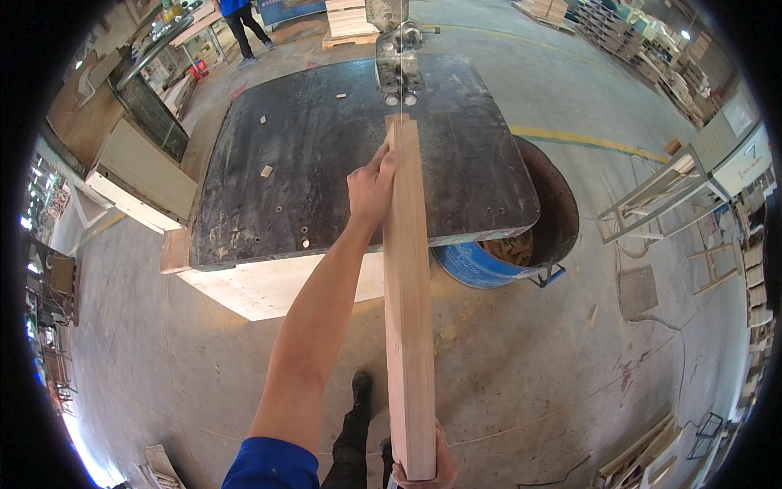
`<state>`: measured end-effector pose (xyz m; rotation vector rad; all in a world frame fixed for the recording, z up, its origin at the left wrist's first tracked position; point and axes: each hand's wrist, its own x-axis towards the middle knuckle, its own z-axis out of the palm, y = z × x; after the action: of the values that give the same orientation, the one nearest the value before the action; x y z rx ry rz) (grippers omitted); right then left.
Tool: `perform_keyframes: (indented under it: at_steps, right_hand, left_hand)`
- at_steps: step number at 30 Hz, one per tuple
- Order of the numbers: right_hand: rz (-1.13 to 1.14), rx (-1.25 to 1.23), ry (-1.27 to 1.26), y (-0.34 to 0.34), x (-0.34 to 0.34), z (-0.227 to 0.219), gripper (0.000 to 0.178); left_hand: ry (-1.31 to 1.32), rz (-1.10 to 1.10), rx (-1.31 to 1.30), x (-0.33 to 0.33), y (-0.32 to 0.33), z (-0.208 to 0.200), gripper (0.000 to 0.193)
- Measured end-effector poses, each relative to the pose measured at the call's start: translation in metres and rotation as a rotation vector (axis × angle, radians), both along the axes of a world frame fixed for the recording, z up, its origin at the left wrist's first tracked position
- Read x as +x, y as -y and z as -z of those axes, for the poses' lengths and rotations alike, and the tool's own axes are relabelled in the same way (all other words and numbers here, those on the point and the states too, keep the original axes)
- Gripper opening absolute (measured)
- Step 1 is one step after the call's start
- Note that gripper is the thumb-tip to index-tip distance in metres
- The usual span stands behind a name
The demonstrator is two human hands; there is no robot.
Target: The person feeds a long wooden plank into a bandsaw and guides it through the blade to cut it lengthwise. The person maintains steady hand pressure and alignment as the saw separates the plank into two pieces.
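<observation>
A long square wooden beam [410, 285] runs straight away from me, its far end on the dark metal table of a bandsaw [309, 163]. That far end reaches the thin upright blade [401, 90] beneath the guide. My left hand [372, 186] grips the beam's left side near the far end, fingers bent over its edge. At the near end, which overhangs the table, my right hand [440, 464] clasps the beam from below and the right; most of its fingers are hidden behind the wood.
Small wood offcuts [266, 171] lie on the table's left. A blue drum [481, 265] of scraps stands by its right edge. Wooden panels and a machine frame [147, 159] rise at left. A metal stand [660, 191] is at right; a person [240, 24] stands far back.
</observation>
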<state>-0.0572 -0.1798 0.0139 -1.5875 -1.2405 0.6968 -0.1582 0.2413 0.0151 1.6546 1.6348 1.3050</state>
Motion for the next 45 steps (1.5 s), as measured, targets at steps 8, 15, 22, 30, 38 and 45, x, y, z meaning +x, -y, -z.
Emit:
perform_keyframes:
  at_steps: [8,15,22,30,38,45]
  right_hand:
    - [-0.025,-0.054,-0.042,-0.001,-0.001,-0.006,0.073]
    - [0.0,-0.059,0.012,-0.002,-0.002,-0.007,0.073]
    - [-0.021,-0.083,0.06,-0.002,-0.002,-0.01,0.074]
    - [0.001,-0.035,0.107,0.004,-0.006,0.007,0.075]
    - [-0.033,-0.047,0.075,0.002,-0.004,0.002,0.076]
    - [-0.02,-0.016,0.042,-0.001,-0.006,0.002,0.076]
  left_hand:
    - [-0.018,0.003,-0.004,-0.003,0.0,-0.001,0.063]
    - [-0.065,0.0,0.007,-0.004,-0.004,-0.001,0.062]
    - [-0.081,-0.005,0.06,-0.006,-0.008,0.005,0.061]
    - [-0.073,-0.004,0.057,-0.005,-0.011,0.007,0.063]
    - [-0.075,-0.006,0.064,-0.006,-0.011,0.007,0.064]
    - [-0.058,0.002,0.056,-0.006,-0.012,0.006,0.063]
